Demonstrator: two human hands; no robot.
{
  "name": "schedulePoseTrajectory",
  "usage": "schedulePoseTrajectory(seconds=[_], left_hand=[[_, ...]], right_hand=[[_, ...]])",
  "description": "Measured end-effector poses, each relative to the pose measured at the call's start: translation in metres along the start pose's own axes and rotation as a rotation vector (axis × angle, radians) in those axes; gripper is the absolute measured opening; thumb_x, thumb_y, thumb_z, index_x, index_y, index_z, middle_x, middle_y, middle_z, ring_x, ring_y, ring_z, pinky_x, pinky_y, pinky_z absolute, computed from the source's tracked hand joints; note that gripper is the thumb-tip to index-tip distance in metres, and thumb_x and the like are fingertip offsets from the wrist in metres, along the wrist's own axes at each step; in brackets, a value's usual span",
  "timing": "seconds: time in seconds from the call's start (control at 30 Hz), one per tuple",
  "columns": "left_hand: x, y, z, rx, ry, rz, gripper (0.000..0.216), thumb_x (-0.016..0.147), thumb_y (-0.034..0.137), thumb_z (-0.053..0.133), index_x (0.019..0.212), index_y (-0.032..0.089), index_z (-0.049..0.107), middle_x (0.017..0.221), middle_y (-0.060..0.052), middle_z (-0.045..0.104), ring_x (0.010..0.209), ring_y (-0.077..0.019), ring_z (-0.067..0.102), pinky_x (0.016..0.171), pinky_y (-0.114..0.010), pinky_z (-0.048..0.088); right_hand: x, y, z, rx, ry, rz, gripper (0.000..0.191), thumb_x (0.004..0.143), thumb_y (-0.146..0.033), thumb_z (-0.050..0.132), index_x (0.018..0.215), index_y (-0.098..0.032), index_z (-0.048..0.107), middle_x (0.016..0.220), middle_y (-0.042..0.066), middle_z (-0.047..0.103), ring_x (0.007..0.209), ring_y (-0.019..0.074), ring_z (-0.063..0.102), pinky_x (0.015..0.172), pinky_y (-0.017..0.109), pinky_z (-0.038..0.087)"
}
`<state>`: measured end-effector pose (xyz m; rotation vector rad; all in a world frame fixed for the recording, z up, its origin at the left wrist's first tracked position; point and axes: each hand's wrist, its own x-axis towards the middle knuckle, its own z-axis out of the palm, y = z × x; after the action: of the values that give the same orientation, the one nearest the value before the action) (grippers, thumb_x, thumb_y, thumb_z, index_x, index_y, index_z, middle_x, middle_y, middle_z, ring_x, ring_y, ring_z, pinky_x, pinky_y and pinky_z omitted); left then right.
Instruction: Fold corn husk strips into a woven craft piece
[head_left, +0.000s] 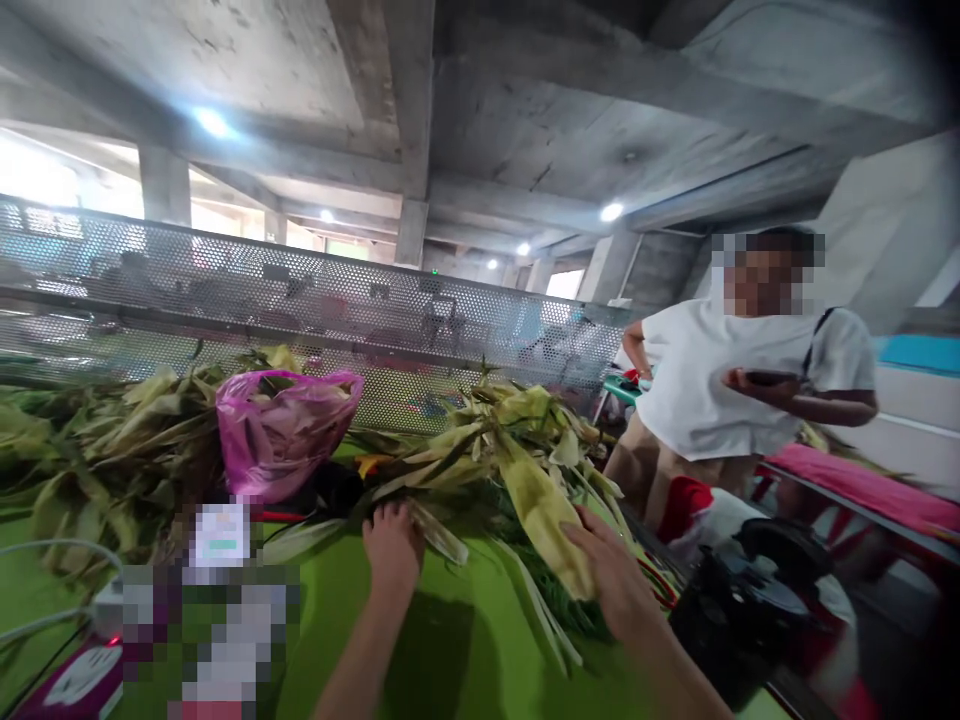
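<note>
An ear of corn in its pale yellow-green husk slants across the right part of the pile. My right hand is closed along its lower right side, thumb side hidden. Farther left, my left hand bends its fingers over loose corn husk at the near edge of the heap; its fingertips are hidden. Behind both hands spreads a heap of dry husks and leaves, with thin green strands below the ear.
A pink plastic bag filled with husks stands left. More leaves pile beside it. A power strip with cables lies front left on the green table. At right are a black bag and a standing person holding a phone.
</note>
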<state>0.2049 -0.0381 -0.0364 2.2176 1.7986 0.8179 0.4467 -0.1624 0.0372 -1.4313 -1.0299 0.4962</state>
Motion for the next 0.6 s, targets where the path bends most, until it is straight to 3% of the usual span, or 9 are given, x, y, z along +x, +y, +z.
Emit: schedulePoseTrajectory(seconds=[0.03, 0.1, 0.17, 0.23, 0.33, 0.43, 0.6], left_hand=[[-0.007, 0.005, -0.005, -0.065, 0.007, 0.014, 0.036, 0.092, 0.030, 0.042, 0.119, 0.023, 0.065, 0.124, -0.011, 0.063, 0.123, -0.0296, 0.049, 0.104, -0.044, 0.036], [-0.022, 0.018, -0.014, -0.422, -0.037, 0.026, 0.037, 0.092, 0.033, 0.043, 0.120, 0.021, 0.065, 0.125, -0.011, 0.062, 0.125, -0.0274, 0.048, 0.108, -0.040, 0.034], [-0.035, 0.031, -0.019, -0.920, -0.247, -0.044, 0.040, 0.092, 0.037, 0.045, 0.123, 0.017, 0.062, 0.131, -0.013, 0.060, 0.127, -0.0265, 0.047, 0.110, -0.039, 0.034], [-0.044, 0.039, -0.019, -1.068, -0.384, -0.076, 0.048, 0.096, 0.044, 0.035, 0.125, 0.016, 0.060, 0.124, -0.013, 0.065, 0.117, -0.0243, 0.058, 0.098, -0.036, 0.046], [-0.049, 0.038, -0.012, -1.307, -0.482, -0.134, 0.047, 0.094, 0.047, 0.040, 0.128, 0.017, 0.056, 0.121, -0.012, 0.067, 0.108, -0.0230, 0.064, 0.083, -0.033, 0.054], [-0.045, 0.027, -0.006, -1.463, -0.438, -0.199, 0.046, 0.084, 0.042, 0.059, 0.124, 0.020, 0.055, 0.127, -0.011, 0.063, 0.109, -0.0250, 0.062, 0.078, -0.031, 0.053], [-0.035, 0.024, -0.003, -1.298, -0.272, -0.063, 0.036, 0.078, 0.029, 0.065, 0.111, 0.016, 0.062, 0.112, -0.012, 0.068, 0.106, -0.0271, 0.060, 0.093, -0.035, 0.046]], right_hand=[[-0.009, -0.001, 0.006, 0.167, -0.023, 0.125, 0.038, 0.074, -0.036, 0.066, 0.109, -0.022, 0.067, 0.097, 0.007, 0.076, 0.086, 0.0281, 0.072, 0.075, 0.038, 0.059], [-0.025, 0.001, 0.024, 0.408, -0.082, 0.323, 0.044, 0.069, -0.035, 0.071, 0.111, -0.022, 0.065, 0.090, 0.004, 0.077, 0.079, 0.0267, 0.074, 0.067, 0.037, 0.060], [-0.037, 0.008, 0.047, 0.549, -0.170, 0.422, 0.049, 0.070, -0.035, 0.072, 0.116, -0.022, 0.062, 0.090, 0.004, 0.077, 0.079, 0.0262, 0.074, 0.065, 0.036, 0.060], [-0.044, 0.016, 0.069, 0.614, -0.243, 0.457, 0.050, 0.072, -0.037, 0.073, 0.118, -0.021, 0.060, 0.090, 0.004, 0.077, 0.082, 0.0266, 0.074, 0.066, 0.036, 0.060], [-0.042, 0.024, 0.090, 0.602, -0.290, 0.425, 0.046, 0.074, -0.039, 0.074, 0.114, -0.019, 0.064, 0.093, 0.006, 0.077, 0.087, 0.0274, 0.073, 0.071, 0.036, 0.059], [-0.028, 0.025, 0.095, 0.483, -0.313, 0.256, 0.040, 0.073, -0.040, 0.078, 0.106, -0.020, 0.070, 0.102, 0.007, 0.076, 0.097, 0.0275, 0.070, 0.081, 0.035, 0.056], [-0.007, 0.028, 0.085, 0.478, -0.294, 0.105, 0.041, 0.067, -0.039, 0.083, 0.104, -0.022, 0.074, 0.106, 0.008, 0.074, 0.106, 0.0308, 0.065, 0.086, 0.038, 0.052]])
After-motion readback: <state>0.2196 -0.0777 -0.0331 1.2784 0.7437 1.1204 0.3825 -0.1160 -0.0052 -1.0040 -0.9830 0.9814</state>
